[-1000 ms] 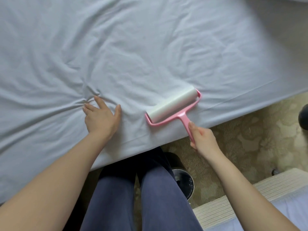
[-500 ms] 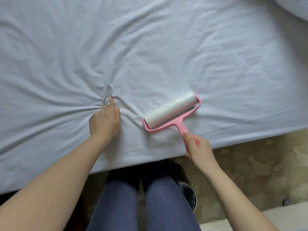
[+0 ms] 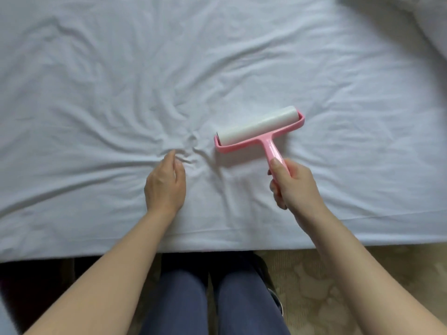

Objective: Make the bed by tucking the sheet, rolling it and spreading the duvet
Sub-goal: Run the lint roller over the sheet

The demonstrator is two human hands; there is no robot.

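Observation:
A pale white sheet covers the bed and is creased, with wrinkles gathering to a small bunch near the middle. My right hand grips the pink handle of a lint roller, whose white roll lies on the sheet to the right of the bunch. My left hand rests on the sheet just below the bunch, fingers curled and pinching at the creased fabric. A fold of white duvet shows at the top right corner.
The bed's near edge runs across the lower frame. My legs in blue trousers stand against it on patterned beige carpet. The floor at lower left is dark.
The roller has moved farther onto the bed, away from the edge. My left hand went from flat on the sheet to curled fingers at the bunched creases. The view shifted forward over the bed.

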